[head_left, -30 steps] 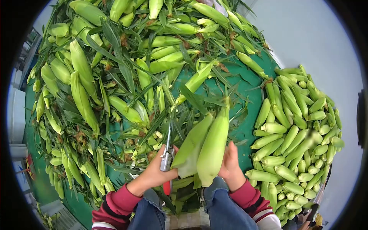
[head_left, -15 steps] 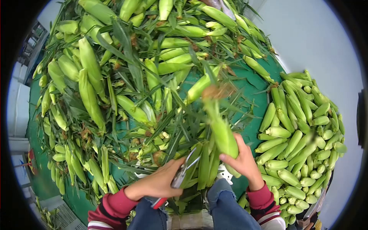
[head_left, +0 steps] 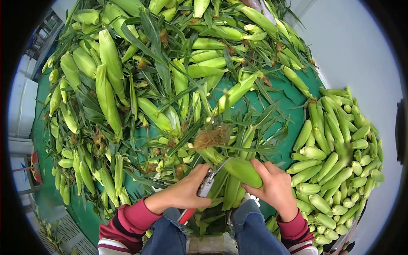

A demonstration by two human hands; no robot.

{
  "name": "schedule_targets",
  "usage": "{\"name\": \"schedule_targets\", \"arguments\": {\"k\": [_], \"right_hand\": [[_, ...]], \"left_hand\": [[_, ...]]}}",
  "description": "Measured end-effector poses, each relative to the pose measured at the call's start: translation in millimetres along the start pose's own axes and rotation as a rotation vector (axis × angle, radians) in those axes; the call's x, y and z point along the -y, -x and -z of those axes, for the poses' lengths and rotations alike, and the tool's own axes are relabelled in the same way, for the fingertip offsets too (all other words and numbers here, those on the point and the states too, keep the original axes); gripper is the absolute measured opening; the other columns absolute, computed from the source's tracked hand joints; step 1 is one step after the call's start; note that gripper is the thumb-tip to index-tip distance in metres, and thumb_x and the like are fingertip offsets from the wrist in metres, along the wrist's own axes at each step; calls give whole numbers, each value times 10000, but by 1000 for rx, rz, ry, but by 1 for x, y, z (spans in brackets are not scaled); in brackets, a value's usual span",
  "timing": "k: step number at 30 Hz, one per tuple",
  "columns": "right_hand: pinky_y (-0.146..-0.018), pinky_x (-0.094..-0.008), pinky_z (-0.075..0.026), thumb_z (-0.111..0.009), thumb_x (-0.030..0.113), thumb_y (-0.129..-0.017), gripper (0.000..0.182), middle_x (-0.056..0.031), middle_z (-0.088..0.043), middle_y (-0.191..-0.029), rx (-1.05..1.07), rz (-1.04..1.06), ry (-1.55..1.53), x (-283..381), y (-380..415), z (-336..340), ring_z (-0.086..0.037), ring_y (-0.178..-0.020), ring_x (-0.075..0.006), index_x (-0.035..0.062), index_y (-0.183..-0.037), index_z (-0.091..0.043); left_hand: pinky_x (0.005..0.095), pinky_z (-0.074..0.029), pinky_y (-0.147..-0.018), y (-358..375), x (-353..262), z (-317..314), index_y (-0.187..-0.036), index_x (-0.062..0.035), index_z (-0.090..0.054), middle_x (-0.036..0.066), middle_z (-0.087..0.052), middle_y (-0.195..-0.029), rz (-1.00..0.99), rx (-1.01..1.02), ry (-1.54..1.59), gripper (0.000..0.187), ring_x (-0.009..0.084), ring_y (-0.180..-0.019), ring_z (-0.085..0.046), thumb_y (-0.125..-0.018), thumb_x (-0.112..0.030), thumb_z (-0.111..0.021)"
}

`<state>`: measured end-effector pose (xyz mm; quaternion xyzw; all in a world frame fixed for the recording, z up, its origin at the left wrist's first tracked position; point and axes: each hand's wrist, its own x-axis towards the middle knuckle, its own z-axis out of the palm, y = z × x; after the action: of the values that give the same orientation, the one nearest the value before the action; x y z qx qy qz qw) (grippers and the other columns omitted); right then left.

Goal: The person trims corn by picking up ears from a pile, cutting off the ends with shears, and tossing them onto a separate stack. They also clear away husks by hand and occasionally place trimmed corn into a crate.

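My left hand [head_left: 188, 190] is wrapped round a cutting tool [head_left: 206, 182] with metal blades and a red handle. The blades meet the silk end of a green corn cob [head_left: 243, 171]. My right hand [head_left: 272, 185] grips the other, rounded end of that cob between thumb and fingers. Brown silk [head_left: 211, 137] hangs at the cob's upper left end. Loose husk leaves [head_left: 233, 191] lie below the cob, between my hands.
A large heap of corn in husks and leaves [head_left: 110, 55] spreads over the green surface [head_left: 265, 102] ahead and left. Trimmed cobs [head_left: 323, 204] are piled at the right. A pale wall [head_left: 352, 46] stands behind them.
The cob in my right hand has tilted from near upright to leaning left, and its silk end has come down to the blades. My left hand has moved slightly up and right.
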<state>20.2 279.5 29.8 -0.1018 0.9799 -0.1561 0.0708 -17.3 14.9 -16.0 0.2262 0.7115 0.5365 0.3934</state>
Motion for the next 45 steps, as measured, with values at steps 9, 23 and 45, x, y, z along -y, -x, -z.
{"name": "schedule_targets", "arguments": {"k": [9, 23, 45], "right_hand": [[-596, -350, -513, -775, 295, -686, 545, -75, -532, -924, 53, -2, -127, -1, -1, -5, -623, -750, -251, 162, -1172, -567], [-749, -442, -539, -474, 493, -863, 636, -212, -621, -1023, 669, -609, -2040, -6, 12, -70, -649, -836, -334, 9, -1276, -460], [-722, -375, -421, -825, 311, -648, 667, -146, -610, -935, -68, 144, -307, 20, -1, -35, -594, -820, -309, 12, -1161, -522]], "left_hand": [[323, -484, -655, 13, 9, -23, -1060, 3, -492, 77, -600, -809, 191, -163, 4, 408, 208, -694, -594, -724, -133, -680], [294, -487, -669, -38, 5, -18, -1349, -10, -385, 48, -587, -888, 41, -389, 222, 589, 151, -698, -572, -786, -26, -554], [281, -498, -682, -8, -28, -10, -1083, -32, -469, 71, -620, -894, -106, -644, 145, 362, 137, -749, -611, -770, -35, -650]]}}
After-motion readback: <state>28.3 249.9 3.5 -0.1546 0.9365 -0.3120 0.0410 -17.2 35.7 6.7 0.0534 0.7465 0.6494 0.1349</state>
